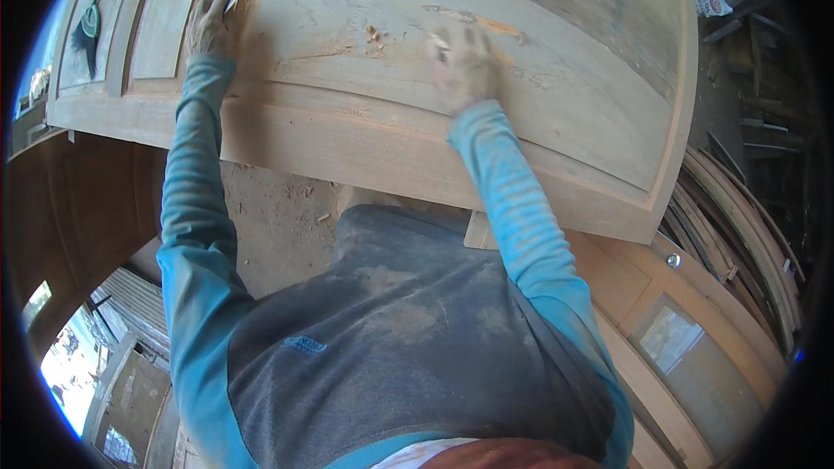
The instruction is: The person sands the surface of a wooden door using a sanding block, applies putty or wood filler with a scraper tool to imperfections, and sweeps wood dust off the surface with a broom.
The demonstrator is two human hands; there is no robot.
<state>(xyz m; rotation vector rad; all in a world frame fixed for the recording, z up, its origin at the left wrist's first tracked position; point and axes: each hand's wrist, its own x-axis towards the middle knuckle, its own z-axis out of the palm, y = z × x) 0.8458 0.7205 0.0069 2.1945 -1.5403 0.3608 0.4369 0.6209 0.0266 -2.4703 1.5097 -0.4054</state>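
Note:
A pale wooden panelled door (347,135) lies across in front of me. My left hand (211,30) rests on its left part, fingers closed by a raised moulding, with a thin dark edge showing at the fingertips. What that thing is, I cannot make out. Over the large flat panel is my right hand (466,68), smeared by motion; a small dark and light spot shows at its fingers, too blurred to name. Curled wood shavings (374,35) lie on the panel between my hands. Beyond the right hand runs an orange-brown patch (497,26) in the wood.
A brush with dark bristles (85,39) lies on the door's far left. Curved wooden strips (738,217) are stacked at the right, near another door with a glass pane (673,339). A dark brown panel (78,217) stands at left. Shavings litter the floor (278,217).

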